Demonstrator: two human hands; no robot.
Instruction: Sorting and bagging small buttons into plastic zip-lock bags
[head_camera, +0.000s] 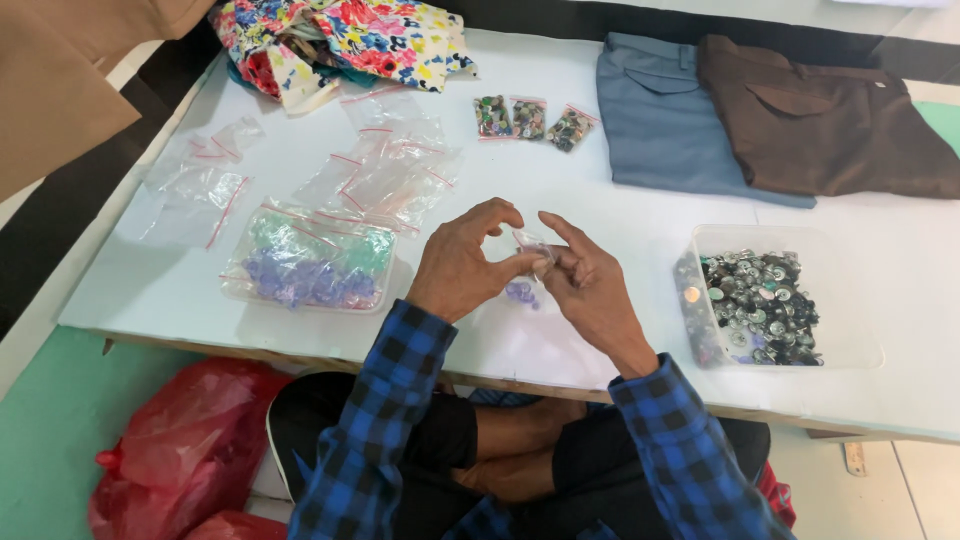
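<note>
Seated cross-legged at a low white table (560, 200), a person in a blue-and-black checked shirt works a small clear zip bag (533, 243) between both hands. The left hand (462, 265) curls its fingers inward, thumb and fingertips pinching the near edge of the bag; the right hand (588, 285) pinches the opposite edge, index finger extended upward. The bag hangs just above the tabletop, between the two hands, and a cluster of purple buttons (521, 292) shows at its bottom, below the fingers.

To the left, a clear plastic tub (305, 270) holds green and purple buttons, some apparently in small bags lying over its top. To the right, another clear tub (775, 295) is partly filled with dark, metallic and silvery buttons, heaped toward its near side. Empty clear zip bags with red seal strips (385, 170) lie scattered across the left half of the table. Farther back, three small filled bags (530, 120) of mixed dark buttons sit side by side.

At the far edge, a flower-print cloth (340, 40) is bunched, while grey-blue trousers (665, 115) and brown trousers (820, 110) lie folded, touching each other. Red plastic bags (190, 440) rest on the green floor beside the person's left knee.
</note>
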